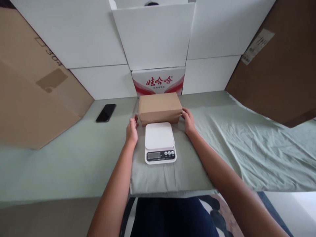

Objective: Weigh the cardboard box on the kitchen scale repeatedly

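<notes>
A closed brown cardboard box [160,106] sits on the green cloth behind a white kitchen scale [159,136]. My left hand [132,130] is at the box's left end, its fingers curved against that side. At the opposite end, my right hand [188,120] has its fingertips against the right side, so the box is held between both hands. The scale lies between my forearms with its plate bare. Its grey display and round buttons face me, and I can read no digits.
A black phone [106,113] lies on the cloth [81,158] to the left. White panels [153,36] and a white carton with red print [158,82] line the back. Large brown cardboard sheets [37,85] flank both sides. The table's front edge runs close to my lap.
</notes>
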`<state>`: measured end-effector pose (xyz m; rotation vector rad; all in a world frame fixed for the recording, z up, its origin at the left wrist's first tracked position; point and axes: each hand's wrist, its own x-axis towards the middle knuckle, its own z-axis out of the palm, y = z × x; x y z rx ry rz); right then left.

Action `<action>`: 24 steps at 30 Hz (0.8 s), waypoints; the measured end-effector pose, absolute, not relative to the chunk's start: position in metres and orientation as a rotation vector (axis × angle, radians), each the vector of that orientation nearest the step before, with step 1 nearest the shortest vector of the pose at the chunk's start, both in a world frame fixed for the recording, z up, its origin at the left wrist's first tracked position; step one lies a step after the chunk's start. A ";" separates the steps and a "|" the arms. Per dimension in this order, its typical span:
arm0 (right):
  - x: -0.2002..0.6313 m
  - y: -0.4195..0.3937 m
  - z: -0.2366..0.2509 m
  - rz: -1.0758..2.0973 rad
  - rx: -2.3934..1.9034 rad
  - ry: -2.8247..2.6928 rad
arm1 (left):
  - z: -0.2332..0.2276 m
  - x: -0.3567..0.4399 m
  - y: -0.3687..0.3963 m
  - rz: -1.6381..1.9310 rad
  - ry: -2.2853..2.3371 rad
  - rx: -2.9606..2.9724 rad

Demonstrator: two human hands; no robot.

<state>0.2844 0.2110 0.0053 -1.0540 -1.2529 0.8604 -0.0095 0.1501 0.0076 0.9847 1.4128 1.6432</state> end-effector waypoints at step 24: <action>0.283 0.211 0.005 0.922 -1.010 -1.228 | -0.003 -0.008 0.145 1.645 1.384 1.133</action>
